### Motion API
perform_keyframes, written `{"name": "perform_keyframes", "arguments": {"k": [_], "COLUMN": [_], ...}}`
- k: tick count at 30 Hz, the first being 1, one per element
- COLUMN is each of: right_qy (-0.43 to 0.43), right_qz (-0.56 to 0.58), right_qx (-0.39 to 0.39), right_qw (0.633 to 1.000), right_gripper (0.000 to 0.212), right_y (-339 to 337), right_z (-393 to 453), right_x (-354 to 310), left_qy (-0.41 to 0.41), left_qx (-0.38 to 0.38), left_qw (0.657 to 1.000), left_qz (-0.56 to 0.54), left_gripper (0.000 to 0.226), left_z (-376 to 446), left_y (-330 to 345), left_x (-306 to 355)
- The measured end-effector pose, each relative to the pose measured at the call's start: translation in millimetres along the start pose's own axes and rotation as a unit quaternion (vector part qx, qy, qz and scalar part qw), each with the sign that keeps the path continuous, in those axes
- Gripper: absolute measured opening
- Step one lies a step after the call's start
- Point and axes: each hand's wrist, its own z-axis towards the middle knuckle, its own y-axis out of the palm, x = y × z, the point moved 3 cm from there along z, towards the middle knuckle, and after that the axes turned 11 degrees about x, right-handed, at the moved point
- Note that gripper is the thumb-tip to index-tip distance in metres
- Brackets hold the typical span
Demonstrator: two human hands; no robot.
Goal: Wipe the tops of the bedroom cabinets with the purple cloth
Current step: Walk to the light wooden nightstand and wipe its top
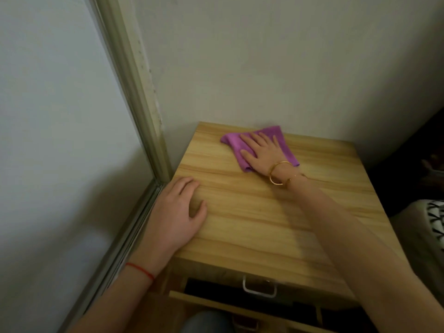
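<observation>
A light wooden bedside cabinet (pixel 252 227) stands in the corner against the wall. The purple cloth (pixel 234 141) lies flat near the back edge of its top. My right hand (pixel 260 150) presses flat on the cloth, fingers spread and pointing toward the back left; a gold bangle circles the wrist. My left hand (pixel 177 212) rests palm down on the cabinet's left edge, fingers slightly curled, holding nothing. A red string is around that wrist.
A sliding door frame (pixel 144 131) runs along the left beside the cabinet. A drawer with a metal handle (pixel 259 289) hangs open at the front. A bed with patterned bedding (pixel 432 222) lies to the right. The wall (pixel 264 68) stands directly behind.
</observation>
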Motion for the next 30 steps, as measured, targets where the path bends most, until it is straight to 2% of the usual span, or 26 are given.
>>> {"name": "perform_keyframes", "arguments": {"k": [2,5,7,9,13,15,19,21,23,27,30], "right_qy": [-0.015,-0.104,-0.138,-0.112,0.026,0.021,-0.074,-0.083,-0.057,0.063,0.056], "right_qz": [-0.001,0.025,0.04,0.037,-0.016,-0.024,0.032,0.039,0.028,-0.02,-0.026], "right_qx": [0.005,0.009,0.001,0.005,0.001,-0.001,0.0,-0.003,-0.003,-0.013,-0.007], "right_qw": [1.0,0.994,0.99,0.993,1.0,0.999,0.997,0.996,0.998,0.998,0.998], "right_gripper": [0.059,0.069,0.067,0.068,0.064,0.062,0.061,0.057,0.055,0.056,0.056], "right_y": [-3.7,-12.5,-18.4,-24.8,-33.0,-32.9,-41.6,-46.7,-47.6,-47.1,-44.3], "right_z": [-19.1,-77.3,-113.2,-127.2,-129.8,-141.5,-193.1,-212.1,-215.2,-188.7,-181.0], "right_x": [-6.8,-38.3,-39.1,-13.6,39.0,24.0,-31.3,-31.9,-10.7,37.8,13.3], "left_qy": [0.002,0.004,0.001,-0.002,-0.002,0.0,0.006,0.001,-0.003,0.014,0.019], "left_qx": [0.004,0.002,-0.004,-0.007,-0.013,-0.012,-0.012,-0.016,-0.024,-0.033,-0.049], "left_qw": [1.0,1.0,1.0,1.0,1.0,1.0,1.0,1.0,1.0,0.999,0.998], "left_qz": [0.002,-0.004,-0.005,-0.004,-0.001,0.001,0.012,0.017,0.012,-0.027,-0.036], "left_gripper": [0.049,0.049,0.05,0.05,0.051,0.049,0.047,0.047,0.048,0.048,0.051], "left_z": [-0.4,-1.3,-1.8,-2.1,-3.1,-2.8,-4.3,-4.6,-5.5,-9.7,-13.6], "left_y": [-1.2,-2.0,-3.4,-4.2,-6.8,-7.2,-7.1,-7.3,-7.4,-4.5,4.3], "left_x": [1.7,2.7,3.8,4.8,7.0,7.2,9.1,11.3,19.0,46.5,58.0]}}
